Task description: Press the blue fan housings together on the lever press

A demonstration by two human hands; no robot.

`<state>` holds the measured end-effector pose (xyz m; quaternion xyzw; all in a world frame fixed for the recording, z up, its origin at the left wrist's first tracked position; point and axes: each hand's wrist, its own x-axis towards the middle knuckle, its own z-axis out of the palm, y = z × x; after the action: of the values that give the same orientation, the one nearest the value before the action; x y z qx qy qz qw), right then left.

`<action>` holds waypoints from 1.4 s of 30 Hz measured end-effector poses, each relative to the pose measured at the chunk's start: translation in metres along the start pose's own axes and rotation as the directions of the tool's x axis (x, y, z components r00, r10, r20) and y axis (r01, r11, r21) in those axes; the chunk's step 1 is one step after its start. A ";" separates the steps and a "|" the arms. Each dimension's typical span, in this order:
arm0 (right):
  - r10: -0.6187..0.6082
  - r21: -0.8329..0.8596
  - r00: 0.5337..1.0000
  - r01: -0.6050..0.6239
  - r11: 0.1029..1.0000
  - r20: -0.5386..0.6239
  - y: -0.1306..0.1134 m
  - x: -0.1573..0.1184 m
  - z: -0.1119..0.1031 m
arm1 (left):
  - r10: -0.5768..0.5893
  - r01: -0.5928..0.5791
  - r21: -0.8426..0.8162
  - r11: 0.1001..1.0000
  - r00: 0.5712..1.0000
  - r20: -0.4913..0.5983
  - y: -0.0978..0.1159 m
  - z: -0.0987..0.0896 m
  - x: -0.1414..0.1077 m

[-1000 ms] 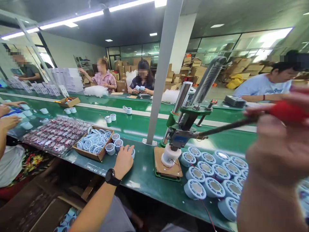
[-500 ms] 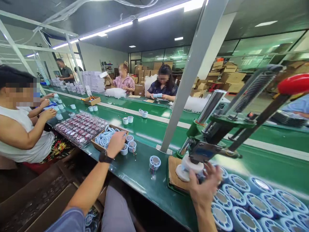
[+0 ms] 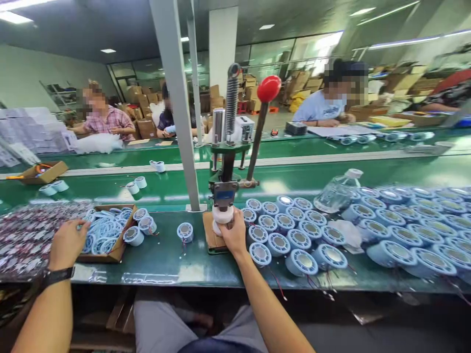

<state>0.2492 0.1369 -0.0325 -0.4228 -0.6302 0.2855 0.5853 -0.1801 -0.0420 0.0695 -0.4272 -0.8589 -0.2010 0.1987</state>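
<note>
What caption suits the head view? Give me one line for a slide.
Left hand at the box of blue rings, right hand at the lever press, beside rows of blue round parts.

I see both arms (image 3: 274,306) stretched forward, well apart; the left grip (image 3: 69,241) has bent fingers, the right grip (image 3: 235,233) points its thumb leftward.

A glossy dark green bench (image 3: 165,264) carries an upright lever press (image 3: 224,193). Just left of the press stands a single pale blue round unit (image 3: 185,232); farther left, three more units (image 3: 147,225) sit just beside an open cardboard box (image 3: 110,257) of pale blue rings (image 3: 106,226), and farthest left of the press spread small silvery parts (image 3: 25,233). Right of the press, many similar units (image 3: 278,244) stand close together, a clear bottle (image 3: 331,194) and a crumpled translucent bag (image 3: 346,234) among them.
</note>
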 end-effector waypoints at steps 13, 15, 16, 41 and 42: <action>0.069 0.041 0.971 -0.061 0.997 -0.228 0.005 -0.026 -0.003 | 0.365 -0.302 -0.459 0.835 0.930 0.052 0.139 0.089 -0.149; 0.099 0.094 0.973 -0.080 0.992 -0.211 -0.004 -0.048 -0.008 | 0.364 -0.306 -0.437 0.846 0.930 0.054 0.139 0.104 -0.156; 0.115 0.144 0.975 -0.088 0.986 -0.191 -0.011 -0.060 -0.012 | 0.370 -0.311 -0.430 0.848 0.927 0.058 0.137 0.107 -0.157; -0.301 -0.334 0.952 0.266 0.904 -0.057 -0.049 -0.103 -0.115 | 0.450 -0.396 -0.349 0.849 0.889 0.084 0.133 0.111 -0.151; -0.304 -0.429 0.943 0.221 0.876 -0.135 -0.039 -0.099 -0.133 | 0.455 -0.400 -0.348 0.848 0.886 0.087 0.133 0.112 -0.150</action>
<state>0.3676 0.0137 -0.0279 -0.4718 -0.6658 0.0216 0.5775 -0.0068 -0.0090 -0.0780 -0.6498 -0.7109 -0.2520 0.0940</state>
